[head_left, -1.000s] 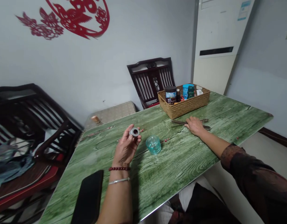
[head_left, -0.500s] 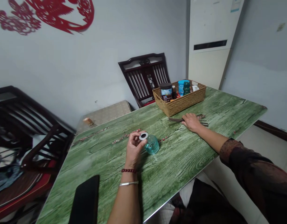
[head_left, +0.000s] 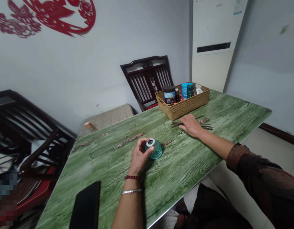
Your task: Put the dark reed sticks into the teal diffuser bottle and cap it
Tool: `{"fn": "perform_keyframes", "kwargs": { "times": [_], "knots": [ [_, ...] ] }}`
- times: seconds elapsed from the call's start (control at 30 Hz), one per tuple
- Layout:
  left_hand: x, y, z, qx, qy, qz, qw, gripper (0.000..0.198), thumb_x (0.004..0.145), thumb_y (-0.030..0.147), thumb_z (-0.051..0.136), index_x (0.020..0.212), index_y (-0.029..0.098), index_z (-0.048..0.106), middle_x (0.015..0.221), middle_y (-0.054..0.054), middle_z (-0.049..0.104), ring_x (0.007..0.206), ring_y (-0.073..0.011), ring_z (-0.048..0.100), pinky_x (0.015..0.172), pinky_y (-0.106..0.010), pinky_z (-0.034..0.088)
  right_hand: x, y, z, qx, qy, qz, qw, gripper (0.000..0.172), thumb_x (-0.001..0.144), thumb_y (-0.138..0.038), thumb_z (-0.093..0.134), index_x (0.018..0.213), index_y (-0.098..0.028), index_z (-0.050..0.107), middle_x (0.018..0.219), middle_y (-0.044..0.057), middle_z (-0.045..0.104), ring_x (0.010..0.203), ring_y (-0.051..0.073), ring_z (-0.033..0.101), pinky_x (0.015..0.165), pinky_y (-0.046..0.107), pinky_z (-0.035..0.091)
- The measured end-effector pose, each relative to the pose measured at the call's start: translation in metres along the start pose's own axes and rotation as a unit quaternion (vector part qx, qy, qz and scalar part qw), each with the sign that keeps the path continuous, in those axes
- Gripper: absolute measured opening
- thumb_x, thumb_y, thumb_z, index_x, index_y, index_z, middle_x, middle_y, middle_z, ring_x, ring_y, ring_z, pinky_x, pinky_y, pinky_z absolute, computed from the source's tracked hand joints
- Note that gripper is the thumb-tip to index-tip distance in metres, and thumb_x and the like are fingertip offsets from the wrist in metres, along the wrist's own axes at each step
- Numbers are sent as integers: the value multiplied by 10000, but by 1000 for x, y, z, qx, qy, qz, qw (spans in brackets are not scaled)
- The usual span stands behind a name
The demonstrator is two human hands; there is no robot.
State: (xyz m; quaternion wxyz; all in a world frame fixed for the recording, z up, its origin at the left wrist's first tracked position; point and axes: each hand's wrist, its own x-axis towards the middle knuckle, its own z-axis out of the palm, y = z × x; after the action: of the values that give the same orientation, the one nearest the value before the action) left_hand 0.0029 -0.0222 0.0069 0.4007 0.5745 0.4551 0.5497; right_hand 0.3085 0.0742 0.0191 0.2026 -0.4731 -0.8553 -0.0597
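Note:
My left hand (head_left: 139, 156) grips a small round glass bottle (head_left: 156, 152) by its upper part, thumb and fingers on either side of the silver collar. Blue-green liquid shows inside, and the mouth is uncovered. The bottle now stands nearly upright on the table. Farther to the right, my right hand (head_left: 191, 125) rests over a loose bunch of thin dark reed sticks (head_left: 207, 127), with thumb and fingers around their left part. Stick ends poke out on both sides of that hand. The palm hides the middle of the bunch.
A woven basket (head_left: 185, 107) with a dark-lidded jar (head_left: 169, 95) and other containers stands behind the sticks. A black phone-like slab (head_left: 86, 205) lies on the green table (head_left: 113, 171) at the near left. Dark wooden chairs (head_left: 149, 78) stand beyond and left.
The bottle has tipped from leaning left to nearly upright, still in my left hand. My right hand has slid slightly left along the sticks.

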Motion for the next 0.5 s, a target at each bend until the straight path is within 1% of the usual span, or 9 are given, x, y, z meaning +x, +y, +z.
{"fn": "perform_keyframes", "kwargs": {
  "times": [0.07, 0.1, 0.13, 0.2, 0.27, 0.3, 0.33, 0.4, 0.5],
  "knots": [
    [0, 2, 0, 24, 6, 10, 1000, 460, 644, 388, 855, 971, 210, 585, 1104, -86, 687, 1012, -228, 648, 919, -370, 485, 4, -23, -4, 74, -12, -43, 996, 327, 943, -358, 622, 1198, -154, 628, 1145, 143, 654, 1111, 273, 554, 988, 393, 356],
    [0, 2, 1, 40, 12, 14, 999, 455, 641, 391, 853, 967, 210, 591, 1064, -72, 685, 981, -223, 648, 898, -362, 490, 6, -37, -5, 116, -28, -64, 991, 360, 920, -379, 656, 1207, -163, 624, 1159, 137, 658, 1118, 269, 569, 984, 389, 378],
    [0, 3, 1, 57, 17, 16, 998, 457, 635, 393, 853, 964, 211, 595, 1022, -57, 682, 947, -217, 649, 874, -353, 496, 9, -51, -4, 160, -49, -81, 983, 440, 878, -414, 708, 1232, -171, 612, 1190, 135, 655, 1137, 273, 578, 981, 388, 398],
    [0, 3, 1, 85, 26, 16, 996, 467, 622, 390, 855, 969, 212, 597, 961, -33, 669, 887, -205, 647, 832, -338, 504, 14, -81, 3, 241, -105, -88, 961, 677, 748, -472, 820, 1301, -177, 564, 1263, 140, 637, 1174, 294, 589, 968, 392, 437],
    [0, 3, 0, 101, 30, 17, 994, 474, 616, 380, 855, 975, 215, 593, 953, -25, 659, 865, -198, 646, 809, -328, 509, 19, -107, 15, 310, -153, -77, 935, 844, 642, -452, 887, 1348, -182, 513, 1275, 131, 637, 1158, 298, 613, 938, 384, 466],
    [0, 3, -1, 105, 28, 16, 994, 482, 609, 373, 859, 979, 216, 593, 960, -25, 658, 863, -197, 645, 803, -324, 511, 20, -118, 22, 340, -166, -67, 923, 885, 608, -425, 905, 1356, -185, 496, 1263, 121, 645, 1136, 294, 627, 916, 377, 477],
    [-1, 3, -2, 105, 26, 16, 994, 488, 605, 369, 862, 984, 218, 593, 963, -25, 657, 863, -197, 645, 800, -322, 511, 21, -126, 29, 366, -171, -54, 913, 904, 589, -397, 913, 1357, -187, 487, 1245, 111, 653, 1114, 289, 638, 897, 369, 483],
    [-2, 3, -4, 95, 18, 19, 995, 471, 624, 380, 849, 990, 220, 601, 972, -31, 660, 882, -202, 643, 812, -325, 511, 20, -137, 42, 408, -158, -25, 899, 907, 582, -366, 912, 1356, -188, 475, 1222, 98, 663, 1095, 282, 646, 875, 359, 483],
    [-3, 5, -8, 76, 10, 16, 997, 404, 698, 413, 799, 1000, 218, 616, 1003, -48, 670, 942, -212, 643, 866, -341, 504, 15, -143, 53, 434, -122, 20, 892, 874, 596, -389, 900, 1342, -201, 486, 1183, 81, 678, 1085, 279, 648, 861, 350, 473]
  ]
}}
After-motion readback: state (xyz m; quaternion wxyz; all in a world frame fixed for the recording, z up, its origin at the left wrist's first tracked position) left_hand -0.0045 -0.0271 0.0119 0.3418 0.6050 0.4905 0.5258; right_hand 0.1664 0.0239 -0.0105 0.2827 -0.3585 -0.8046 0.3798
